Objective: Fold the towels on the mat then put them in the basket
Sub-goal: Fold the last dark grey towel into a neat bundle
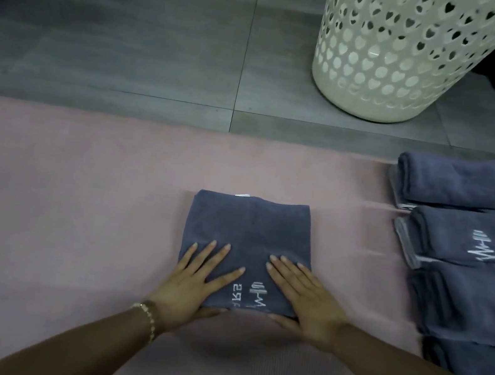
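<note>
Mat [73, 189] | left hand [190, 279], right hand [309, 300] flat on towel [249, 227] near edge | stack [470, 302] right

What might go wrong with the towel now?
The towel may flop open when lifted, since the left hand and right hand only lie flat on its near end. The basket stands beyond the mat, so the fold might slip on the way. The pile at the right is staggered; a bump might spill it.

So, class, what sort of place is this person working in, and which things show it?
Probably a home floor set up for laundry: grey floor tiles, a pink mat with folded blue towels, and a white laundry basket.
</note>
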{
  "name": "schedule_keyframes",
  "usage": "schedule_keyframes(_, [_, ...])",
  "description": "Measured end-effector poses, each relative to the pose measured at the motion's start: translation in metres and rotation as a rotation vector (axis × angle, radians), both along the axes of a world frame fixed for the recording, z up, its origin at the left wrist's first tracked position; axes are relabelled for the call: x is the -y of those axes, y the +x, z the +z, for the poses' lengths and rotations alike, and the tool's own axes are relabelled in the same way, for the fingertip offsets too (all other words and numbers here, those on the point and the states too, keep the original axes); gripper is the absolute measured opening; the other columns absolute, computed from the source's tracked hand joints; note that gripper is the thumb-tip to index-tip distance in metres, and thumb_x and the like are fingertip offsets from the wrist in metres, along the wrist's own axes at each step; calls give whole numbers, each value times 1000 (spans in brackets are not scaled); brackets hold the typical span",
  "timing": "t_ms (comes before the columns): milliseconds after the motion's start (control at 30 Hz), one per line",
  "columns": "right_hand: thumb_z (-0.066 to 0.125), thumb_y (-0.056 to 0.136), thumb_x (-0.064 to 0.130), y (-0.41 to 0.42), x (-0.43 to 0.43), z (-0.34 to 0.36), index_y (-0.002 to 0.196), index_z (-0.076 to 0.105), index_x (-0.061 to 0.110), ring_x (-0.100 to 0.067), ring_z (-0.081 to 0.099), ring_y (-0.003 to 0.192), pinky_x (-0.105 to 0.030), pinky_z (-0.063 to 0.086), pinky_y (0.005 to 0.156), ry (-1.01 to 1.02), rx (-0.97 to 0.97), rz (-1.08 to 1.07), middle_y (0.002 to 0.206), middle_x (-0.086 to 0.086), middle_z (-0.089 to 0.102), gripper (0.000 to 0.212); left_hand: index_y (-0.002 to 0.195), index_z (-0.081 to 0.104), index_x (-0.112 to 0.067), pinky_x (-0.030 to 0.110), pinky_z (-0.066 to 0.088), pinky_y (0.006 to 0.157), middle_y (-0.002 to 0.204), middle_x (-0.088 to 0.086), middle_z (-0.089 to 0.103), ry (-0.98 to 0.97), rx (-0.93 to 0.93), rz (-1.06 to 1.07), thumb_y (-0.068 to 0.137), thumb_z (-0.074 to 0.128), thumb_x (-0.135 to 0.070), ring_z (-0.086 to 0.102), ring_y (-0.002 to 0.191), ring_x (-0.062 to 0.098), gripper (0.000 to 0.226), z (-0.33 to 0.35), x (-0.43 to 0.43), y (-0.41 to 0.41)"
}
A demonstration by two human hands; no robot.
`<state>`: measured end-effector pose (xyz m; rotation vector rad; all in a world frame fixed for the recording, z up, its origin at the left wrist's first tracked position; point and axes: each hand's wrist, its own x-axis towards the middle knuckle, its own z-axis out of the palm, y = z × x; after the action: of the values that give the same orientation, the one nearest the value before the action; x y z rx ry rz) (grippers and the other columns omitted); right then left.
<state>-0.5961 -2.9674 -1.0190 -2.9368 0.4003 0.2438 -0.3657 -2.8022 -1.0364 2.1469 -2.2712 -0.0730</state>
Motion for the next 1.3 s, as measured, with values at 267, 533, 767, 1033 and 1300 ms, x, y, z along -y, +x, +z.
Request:
schedule_keyframes(267, [22, 93, 64, -3, 12, 8, 151, 10, 16, -10, 23, 140, -24, 10, 116, 46, 25, -28, 152, 0, 28, 77, 151, 3, -32, 48, 30, 109, 145, 9, 42, 167, -61, 59, 89, 24, -56, 37, 133, 32, 70, 13, 7, -1])
schedule_keyframes(533, [55, 95, 24, 16, 18, 76, 92, 67, 21, 13, 55, 78, -8, 39, 78, 807, -94, -334, 91, 9, 66, 12, 112, 61, -11, 18, 39, 95, 110, -3, 62, 530, -758, 125, 98, 42, -40, 54, 99, 5, 38, 95, 31, 24])
schedule_keyframes(767, [65, 87, 26, 18, 22, 94, 98, 69, 15, -5, 66, 83, -18, 52, 74, 1209, -350, -622, 92, 5, 72, 16, 70, 58, -17, 13, 40, 75, 73, -15, 59, 705, -1021, 436, 77, 56, -69, 54, 70, 0, 52, 102, 3, 41])
schedule_keyframes(1033, [86, 56, 44, 25, 8, 64, 106, 68, 2, -23, 69, 90, -27, 55, 76, 1395, 345, -1177, 104, -12, 71, 68, 106, 68, -2, 18, 54, 69, 105, 13, 71, 197, -1367, 852, 88, 61, -35, 67, 86, 13, 38, 73, -24, 33])
schedule_keyframes(1300, [64, 88, 33, 41, -35, 44, 90, 55, 5, -17, 55, 74, -24, 43, 63, 959, 681, -1407, 77, -1, 58, 30, 90, 59, 7, 21, 41, 61, 75, 7, 58, -113, -1131, 1008, 96, 48, -36, 53, 71, 19, 44, 49, -4, 10])
